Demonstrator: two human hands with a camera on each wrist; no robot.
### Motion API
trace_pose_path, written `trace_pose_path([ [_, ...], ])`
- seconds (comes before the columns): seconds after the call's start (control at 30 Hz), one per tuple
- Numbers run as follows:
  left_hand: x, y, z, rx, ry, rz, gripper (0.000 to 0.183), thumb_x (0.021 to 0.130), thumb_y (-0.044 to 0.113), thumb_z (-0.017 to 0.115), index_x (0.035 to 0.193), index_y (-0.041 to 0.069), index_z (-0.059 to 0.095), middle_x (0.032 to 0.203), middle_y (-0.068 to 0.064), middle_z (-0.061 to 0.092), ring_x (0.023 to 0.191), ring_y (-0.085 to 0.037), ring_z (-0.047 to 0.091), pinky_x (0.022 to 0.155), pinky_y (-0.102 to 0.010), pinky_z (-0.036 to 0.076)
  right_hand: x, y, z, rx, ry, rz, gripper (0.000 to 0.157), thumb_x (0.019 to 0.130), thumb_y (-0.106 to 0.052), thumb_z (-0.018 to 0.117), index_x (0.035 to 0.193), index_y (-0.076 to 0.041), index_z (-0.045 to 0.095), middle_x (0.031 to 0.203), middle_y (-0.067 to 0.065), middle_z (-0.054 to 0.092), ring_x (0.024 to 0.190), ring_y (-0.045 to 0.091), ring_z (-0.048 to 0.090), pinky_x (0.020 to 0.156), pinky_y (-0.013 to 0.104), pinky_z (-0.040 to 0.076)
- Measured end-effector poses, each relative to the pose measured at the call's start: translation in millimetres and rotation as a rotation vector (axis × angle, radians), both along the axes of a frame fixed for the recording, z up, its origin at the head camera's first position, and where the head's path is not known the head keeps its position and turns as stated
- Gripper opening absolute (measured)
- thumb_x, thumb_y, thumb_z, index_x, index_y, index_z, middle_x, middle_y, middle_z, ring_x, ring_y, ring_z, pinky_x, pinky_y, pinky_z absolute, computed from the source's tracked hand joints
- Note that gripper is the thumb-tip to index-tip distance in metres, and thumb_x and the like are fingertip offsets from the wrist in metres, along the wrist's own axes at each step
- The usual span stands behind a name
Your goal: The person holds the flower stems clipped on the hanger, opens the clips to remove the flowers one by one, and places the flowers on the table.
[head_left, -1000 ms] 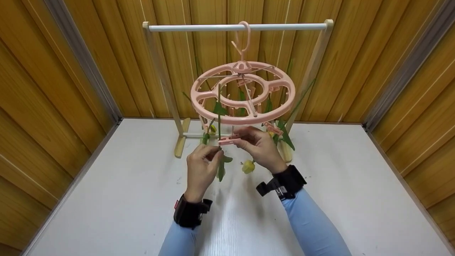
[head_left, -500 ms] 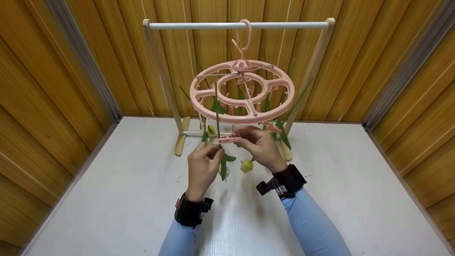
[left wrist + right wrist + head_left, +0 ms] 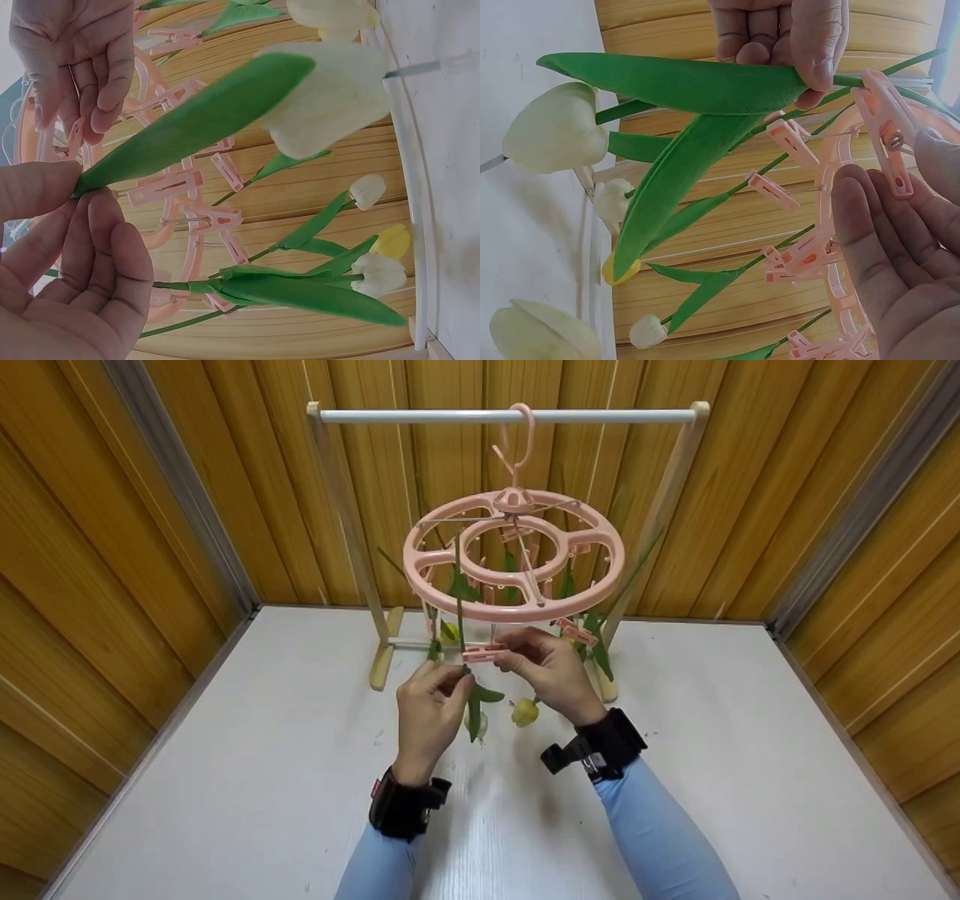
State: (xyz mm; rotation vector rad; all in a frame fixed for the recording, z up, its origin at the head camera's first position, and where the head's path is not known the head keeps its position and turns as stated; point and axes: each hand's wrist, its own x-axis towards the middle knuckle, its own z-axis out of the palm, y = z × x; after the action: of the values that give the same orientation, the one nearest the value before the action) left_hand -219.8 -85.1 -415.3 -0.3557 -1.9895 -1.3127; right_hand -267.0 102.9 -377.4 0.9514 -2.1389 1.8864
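Note:
My left hand (image 3: 427,712) pinches the stem of a white artificial tulip (image 3: 555,127) between thumb and fingers, near the base of its green leaves (image 3: 675,82). The flower hangs head down, its stem rising past the front of the pink round hanger (image 3: 514,611). With thumb and fingers my right hand (image 3: 551,667) holds a pink clothespin (image 3: 889,131) by its handle end. The clothespin hangs from the hanger's front, and its tip is at the tulip stem just above my left fingers. Whether its tip is closed on the stem, I cannot tell.
The hanger hooks over a white rod (image 3: 420,417) on a wooden stand (image 3: 667,487). Several other tulips, among them a yellow one (image 3: 525,712), hang head down around it near more clothespins (image 3: 166,187). Wooden panels stand behind the white table (image 3: 262,780).
The tulip's leaves have shifted slightly to the right below my left hand, and the clothespin lies a little more level. Both hands keep nearly the same place and hold.

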Motion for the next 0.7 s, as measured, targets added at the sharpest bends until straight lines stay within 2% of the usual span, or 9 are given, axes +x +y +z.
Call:
trace_pose_path([
  [0.13, -0.6, -0.7, -0.7, -0.006, 0.016, 0.01, 0.003, 0.088, 0.001, 0.076, 0.089, 0.002, 0.079, 0.078, -0.006, 0.065, 0.067, -0.017, 0.063, 0.062, -0.024, 0.048, -0.1, 0.5, 0.6, -0.002, -0.002, 0.002, 0.019, 0.096, 0.001, 0.068, 0.114, 0.008, 0.07, 0.108, 0.023, 0.072, 0.088, 0.013, 0.07, 0.081, 0.028, 0.058],
  [0.7, 0.5, -1.7, 0.8, -0.033, 0.004, 0.029, 0.006, 0.089, -0.001, 0.072, 0.092, -0.002, 0.078, 0.081, -0.007, 0.067, 0.07, -0.018, 0.063, 0.064, -0.026, 0.05, -1.6, 3.4, -1.3, 0.002, 0.03, -0.001, 0.02, 0.096, 0.0, 0.07, 0.114, 0.008, 0.071, 0.109, 0.022, 0.073, 0.088, 0.013, 0.07, 0.081, 0.027, 0.058],
])
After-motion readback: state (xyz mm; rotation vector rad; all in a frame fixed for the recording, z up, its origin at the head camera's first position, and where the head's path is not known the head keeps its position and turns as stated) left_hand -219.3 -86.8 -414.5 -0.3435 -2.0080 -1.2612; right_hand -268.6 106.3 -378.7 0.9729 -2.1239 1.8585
